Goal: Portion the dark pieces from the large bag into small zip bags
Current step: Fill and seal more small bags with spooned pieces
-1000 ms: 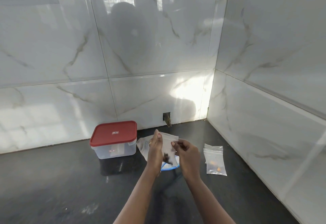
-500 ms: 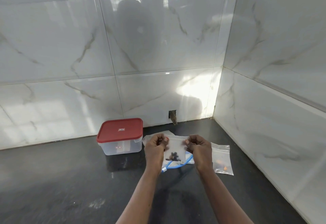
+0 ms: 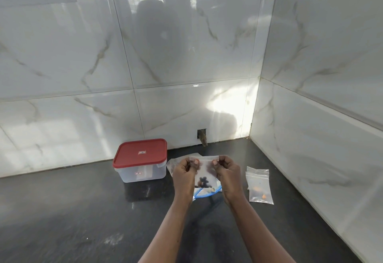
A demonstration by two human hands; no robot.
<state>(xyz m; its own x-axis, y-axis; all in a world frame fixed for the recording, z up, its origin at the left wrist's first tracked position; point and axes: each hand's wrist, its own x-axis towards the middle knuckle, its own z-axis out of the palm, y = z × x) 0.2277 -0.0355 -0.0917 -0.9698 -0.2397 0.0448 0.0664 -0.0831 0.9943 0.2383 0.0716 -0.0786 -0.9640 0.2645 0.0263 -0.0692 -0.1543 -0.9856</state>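
We see both hands raised just above the dark counter (image 3: 83, 211), holding one small zip bag (image 3: 204, 169) between them. The left hand (image 3: 184, 176) pinches the bag's top left corner, thumb in front and fingers curled behind the plastic. The right hand (image 3: 227, 176) pinches the top right corner the same way. The bag hangs upright with its sealing strip stretched level between the two thumbs, and we cannot tell whether the strip is pressed closed. A small cluster of dark pieces (image 3: 203, 181) sits low in the bag, blurred through the plastic.

Under and behind the hands lies the large bag (image 3: 174, 164), flat on the counter, its blue zip line curving out below the small bag. We cannot make out what it holds.

To the left, near the wall and just beside the large bag, stands a clear plastic box (image 3: 143, 173) with a red lid (image 3: 141, 153) closed on it. To the right of the right hand, apart from it, a few more small bags (image 3: 259, 182) lie overlapping on the counter, and the nearest one has some orange bits (image 3: 263, 196) in its lower end. White marbled tiles (image 3: 165, 55) cover the two walls that meet in the corner, with a small square hole (image 3: 202, 135) at the foot of the back wall
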